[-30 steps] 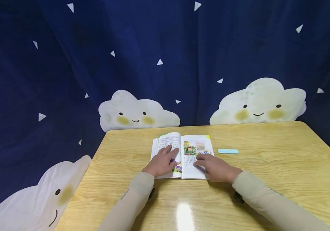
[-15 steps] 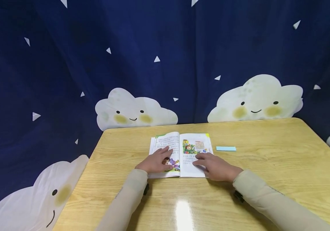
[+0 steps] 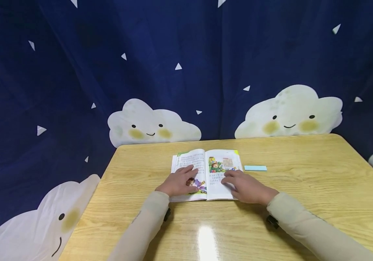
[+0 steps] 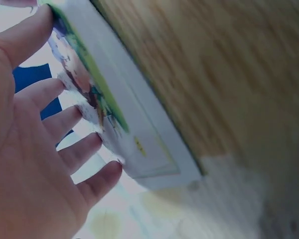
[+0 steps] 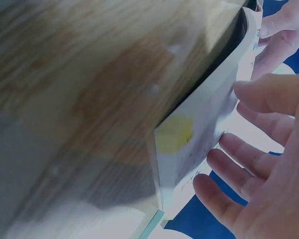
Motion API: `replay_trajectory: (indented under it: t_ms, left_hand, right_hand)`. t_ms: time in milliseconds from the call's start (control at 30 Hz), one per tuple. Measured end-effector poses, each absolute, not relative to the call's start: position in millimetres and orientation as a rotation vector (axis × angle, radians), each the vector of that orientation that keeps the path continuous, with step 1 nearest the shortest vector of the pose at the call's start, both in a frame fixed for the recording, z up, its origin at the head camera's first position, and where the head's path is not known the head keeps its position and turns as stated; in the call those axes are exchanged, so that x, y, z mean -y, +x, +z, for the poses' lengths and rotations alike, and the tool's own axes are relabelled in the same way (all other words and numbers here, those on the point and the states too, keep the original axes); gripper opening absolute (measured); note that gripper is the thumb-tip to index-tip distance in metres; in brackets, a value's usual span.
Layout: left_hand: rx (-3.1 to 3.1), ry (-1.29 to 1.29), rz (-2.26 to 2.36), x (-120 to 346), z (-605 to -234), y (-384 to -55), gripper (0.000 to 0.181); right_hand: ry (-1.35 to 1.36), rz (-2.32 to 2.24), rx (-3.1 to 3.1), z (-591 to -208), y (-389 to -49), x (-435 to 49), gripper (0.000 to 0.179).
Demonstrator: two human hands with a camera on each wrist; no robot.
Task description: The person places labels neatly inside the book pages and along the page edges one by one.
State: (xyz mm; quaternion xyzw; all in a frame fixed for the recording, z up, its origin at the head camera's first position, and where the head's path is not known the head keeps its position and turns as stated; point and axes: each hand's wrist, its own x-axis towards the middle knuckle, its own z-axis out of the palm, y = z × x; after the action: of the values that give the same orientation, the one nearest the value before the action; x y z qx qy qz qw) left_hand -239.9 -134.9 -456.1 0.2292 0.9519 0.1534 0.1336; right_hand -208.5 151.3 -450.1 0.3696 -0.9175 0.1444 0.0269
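An open book with printed text and coloured drawings lies on the table, its spine running away from me. My left hand rests on the left page, fingers spread and the thumb pointing toward the spine. On the right page, the fingertips of my right hand touch the paper below a picture. Close up in the left wrist view, the fingers of the left hand are apart over the page. The right wrist view shows the loosely bent fingers of the right hand against the page with a yellow corner.
A light blue strip lies just right of the book. The wooden table extends to both sides and toward me. Behind it hangs a dark blue curtain with white clouds and triangles.
My left hand first drew left across the page, uncovering a drawing. Since then the book has shifted slightly right, nearer the blue strip, with both hands on it.
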Motion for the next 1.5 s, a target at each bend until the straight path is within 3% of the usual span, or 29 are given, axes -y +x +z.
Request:
replay_trajectory:
  t_ms: [167,367,700,1233,1500]
  left_hand:
    - [-2.752,0.728,0.611,138,-458,-242,0.067]
    - [-2.773,0.630,0.607,138,-454,-243,0.060]
    - [-2.810,0.510,0.476,143,-456,-243,0.066]
    - [-2.836,0.608,0.514,145,-462,-244,0.068]
    - [-2.791,0.641,0.571,149,-463,-247,0.061]
  right_hand:
    - [1.132,0.437,2.844,-451,-206,-157,0.030]
    - [1.121,0.458,2.884,-452,-204,-165,0.035]
    - [1.090,0.446,2.879,-457,-203,-173,0.037]
    - [1.025,0.433,2.866,-454,-206,-176,0.030]
    - [0.985,0.508,2.889,-446,-204,-186,0.026]
